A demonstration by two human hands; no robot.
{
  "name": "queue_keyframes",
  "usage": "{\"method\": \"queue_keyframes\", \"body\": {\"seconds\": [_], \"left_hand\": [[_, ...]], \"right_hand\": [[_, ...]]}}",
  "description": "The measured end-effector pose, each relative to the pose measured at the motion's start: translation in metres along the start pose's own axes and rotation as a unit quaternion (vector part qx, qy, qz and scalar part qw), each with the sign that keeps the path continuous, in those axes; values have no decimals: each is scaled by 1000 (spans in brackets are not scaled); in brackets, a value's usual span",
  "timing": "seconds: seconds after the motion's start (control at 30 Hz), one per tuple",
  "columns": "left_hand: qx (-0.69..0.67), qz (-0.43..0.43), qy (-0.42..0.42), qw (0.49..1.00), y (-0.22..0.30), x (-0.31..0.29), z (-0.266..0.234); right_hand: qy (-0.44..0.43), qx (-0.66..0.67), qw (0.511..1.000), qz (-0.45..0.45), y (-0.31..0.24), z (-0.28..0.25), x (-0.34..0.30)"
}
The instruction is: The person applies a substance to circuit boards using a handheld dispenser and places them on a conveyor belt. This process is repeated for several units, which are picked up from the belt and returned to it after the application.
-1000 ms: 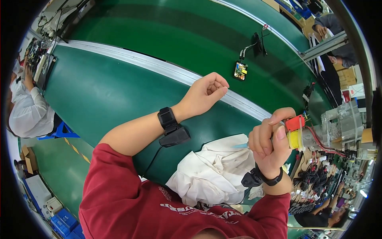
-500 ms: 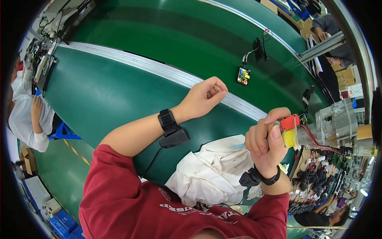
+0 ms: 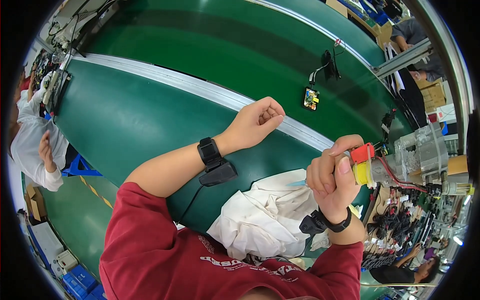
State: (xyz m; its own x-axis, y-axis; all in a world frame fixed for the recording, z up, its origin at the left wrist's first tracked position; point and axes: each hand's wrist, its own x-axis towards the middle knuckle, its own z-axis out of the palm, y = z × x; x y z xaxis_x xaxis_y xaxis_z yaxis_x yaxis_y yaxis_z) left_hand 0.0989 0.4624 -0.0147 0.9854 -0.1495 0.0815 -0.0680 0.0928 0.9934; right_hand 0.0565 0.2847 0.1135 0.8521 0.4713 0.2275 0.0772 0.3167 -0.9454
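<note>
My left hand (image 3: 257, 122) rests by the metal rail (image 3: 200, 88) with its fingers curled in and the thumb against them; nothing shows in it. Closed and raised at the right is my right hand (image 3: 330, 180). From the little-finger side of that fist sticks a thin light-blue pointed tool (image 3: 296, 183); the rest of it is hidden by the fingers. The index finger and thumb are beside a red block (image 3: 362, 153) and a yellow ring (image 3: 362, 174) on a wired fixture. Beyond the rail, a small open circuit board in a black case (image 3: 310, 99) lies on the green belt.
A crumpled white cloth (image 3: 265, 212) lies in front of me. The board's black cable (image 3: 331, 65) is bundled behind it. A clear cylinder fixture (image 3: 422, 150) juts in at the right. Co-workers sit at left and right. A white-sleeved person (image 3: 40, 150) is at the far left.
The circuit board and its cable have shifted slightly right along the belt. The co-worker at the left has moved a hand. My own hands are almost still.
</note>
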Motion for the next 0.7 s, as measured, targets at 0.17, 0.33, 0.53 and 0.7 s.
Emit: {"method": "queue_keyframes", "body": {"seconds": [0.17, 0.33, 0.53, 0.7], "left_hand": [[-4, 3, 0, 1000, -1, -1, -7], [-10, 8, -2, 1000, -2, -2, -13], [-1, 8, -3, 1000, 0, -3, -21], [0, 10, -5, 1000, -1, -4, -28]], "right_hand": [[1, 7, 1000, -4, 3, 6, 3], [4, 7, 1000, -4, 6, 11, 6], [7, 5, 1000, -3, 9, 17, 10], [9, 4, 1000, -6, 12, 23, 13]]}}
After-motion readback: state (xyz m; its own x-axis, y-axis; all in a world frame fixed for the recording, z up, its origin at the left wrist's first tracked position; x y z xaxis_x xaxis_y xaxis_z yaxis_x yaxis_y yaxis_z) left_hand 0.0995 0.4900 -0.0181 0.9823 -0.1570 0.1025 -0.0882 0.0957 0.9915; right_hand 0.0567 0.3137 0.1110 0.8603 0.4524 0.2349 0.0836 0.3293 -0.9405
